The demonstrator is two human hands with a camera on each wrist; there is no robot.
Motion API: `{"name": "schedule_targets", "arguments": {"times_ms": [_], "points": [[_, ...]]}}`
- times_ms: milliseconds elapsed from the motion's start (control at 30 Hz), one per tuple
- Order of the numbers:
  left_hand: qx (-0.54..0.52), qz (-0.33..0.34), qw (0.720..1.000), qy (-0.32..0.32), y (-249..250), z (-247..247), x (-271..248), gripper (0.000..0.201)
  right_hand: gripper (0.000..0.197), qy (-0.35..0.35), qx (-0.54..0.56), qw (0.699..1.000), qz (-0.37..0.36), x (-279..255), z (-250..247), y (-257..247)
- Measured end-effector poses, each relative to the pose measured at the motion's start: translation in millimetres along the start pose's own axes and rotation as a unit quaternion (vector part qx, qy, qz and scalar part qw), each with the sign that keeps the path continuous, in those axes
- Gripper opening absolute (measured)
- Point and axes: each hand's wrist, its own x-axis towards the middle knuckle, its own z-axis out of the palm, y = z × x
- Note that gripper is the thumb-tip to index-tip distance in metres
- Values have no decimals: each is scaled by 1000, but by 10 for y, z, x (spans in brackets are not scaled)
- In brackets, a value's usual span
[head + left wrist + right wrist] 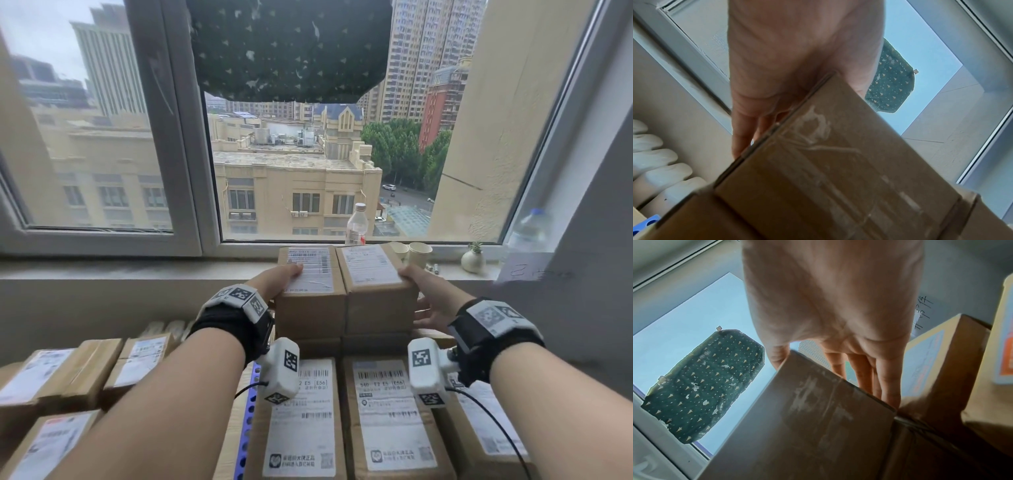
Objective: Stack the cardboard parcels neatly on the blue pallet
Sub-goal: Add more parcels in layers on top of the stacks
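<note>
Two cardboard parcels sit side by side on the top tier of the stack, just under the window sill (137, 270): the left parcel (310, 301) and the right parcel (376, 294), touching along their inner sides. The left hand (279, 279) clasps the outer edge of the left one, thumb on its label and fingers (742, 138) down the side wall. The right hand (428, 301) does the same on the right one, thumb over the top edge, fingers (888, 386) flat against its side. Both boxes look stiff, taped shut and square-cornered, probably light enough for one hand each. The tape and glossy labels may be slick, so bare cardboard near the corners seems the safer hold. The blue pallet (248, 411) shows only as a perforated strip between lower parcels.
</note>
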Motion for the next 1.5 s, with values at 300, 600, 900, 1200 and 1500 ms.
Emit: {"name": "schedule_targets", "arguments": {"times_ms": [300,600,900,1200,1500], "points": [[-1,2,1000,-1,3,-17,7,35,23,-4,-6,1000,-3,-16,14,11],[2,-7,1000,-12,-11,-59,57,40,26,-8,-23,1000,-6,5,-14,22],[2,-7,1000,-4,-67,-79,96,48,47,3,-41,999,-26,24,12,31],[29,35,997,60,1,-150,-100,75,86,84,-143,981,-100,-132,-4,-164],[178,88,969,146,52,-92,-698,64,38,160,-391,860,-286,-602,222,-387]]}}
